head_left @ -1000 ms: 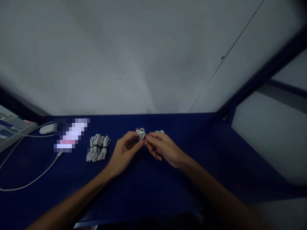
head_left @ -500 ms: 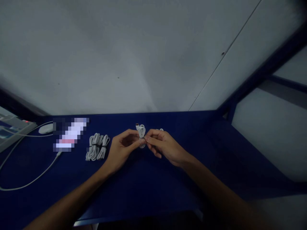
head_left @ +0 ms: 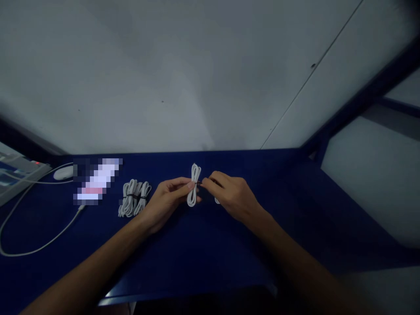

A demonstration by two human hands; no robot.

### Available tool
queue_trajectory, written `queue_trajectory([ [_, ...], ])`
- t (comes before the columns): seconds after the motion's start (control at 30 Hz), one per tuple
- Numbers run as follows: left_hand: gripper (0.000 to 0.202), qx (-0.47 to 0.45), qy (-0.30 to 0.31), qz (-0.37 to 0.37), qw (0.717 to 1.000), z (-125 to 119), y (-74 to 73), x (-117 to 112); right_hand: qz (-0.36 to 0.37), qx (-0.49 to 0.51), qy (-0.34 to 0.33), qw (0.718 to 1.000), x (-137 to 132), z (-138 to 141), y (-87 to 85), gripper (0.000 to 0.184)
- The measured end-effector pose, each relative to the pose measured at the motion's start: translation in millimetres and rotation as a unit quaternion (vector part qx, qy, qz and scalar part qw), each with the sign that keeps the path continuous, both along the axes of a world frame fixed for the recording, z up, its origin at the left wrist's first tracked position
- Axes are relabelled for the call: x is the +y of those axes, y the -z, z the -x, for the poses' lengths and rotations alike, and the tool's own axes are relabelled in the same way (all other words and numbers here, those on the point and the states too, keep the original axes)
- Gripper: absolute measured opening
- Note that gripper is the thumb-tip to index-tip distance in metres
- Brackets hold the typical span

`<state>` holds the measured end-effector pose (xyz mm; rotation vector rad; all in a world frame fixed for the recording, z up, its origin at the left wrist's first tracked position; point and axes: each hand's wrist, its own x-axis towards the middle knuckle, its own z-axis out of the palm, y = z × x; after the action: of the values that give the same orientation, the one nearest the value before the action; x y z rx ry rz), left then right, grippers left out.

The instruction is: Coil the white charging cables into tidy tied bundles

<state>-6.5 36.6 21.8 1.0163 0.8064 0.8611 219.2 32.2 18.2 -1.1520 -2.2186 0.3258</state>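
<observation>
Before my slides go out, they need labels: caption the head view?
Left hand holds a coiled white cable while the right hand pinches its dark tie above a blue table.

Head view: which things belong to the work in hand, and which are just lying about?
Seem part of the work:
coiled white cable, held in the left hand
dark tie, at the fingertips of the right hand
tied white bundles
white loop, mostly hidden behind the right hand

Seem just lying about:
bright pixelated screen
cord leading to it
rounded white thing
pale box with a red light
</observation>
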Motion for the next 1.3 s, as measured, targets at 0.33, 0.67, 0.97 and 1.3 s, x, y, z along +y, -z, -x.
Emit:
queue_trajectory([
  [0.33, 0.026, 0.04, -0.035, -0.107, 0.993, 1, 1.9, 1, 0.356, 0.329, -0.106, 0.868, -2, 8, -6.2, 0.031],
  [0.67, 0.026, 0.059, -0.02, -0.158, 0.985, 1, -2.3, -1, 0.533, 0.394, -0.185, 0.726, 1, 2, -13.7, 0.031],
  [0.97, 0.014, 0.104, -0.042, -0.227, 0.968, 2, -8.0, -1, 0.475, 0.378, -0.15, 0.78, 2, 1, -8.7, 0.02],
  [1.3, 0.027, 0.121, -0.084, -0.108, 0.983, -2, -2.1, -2, -0.096, 0.009, -0.021, 0.995, -6, 9, -0.6, 0.035],
])
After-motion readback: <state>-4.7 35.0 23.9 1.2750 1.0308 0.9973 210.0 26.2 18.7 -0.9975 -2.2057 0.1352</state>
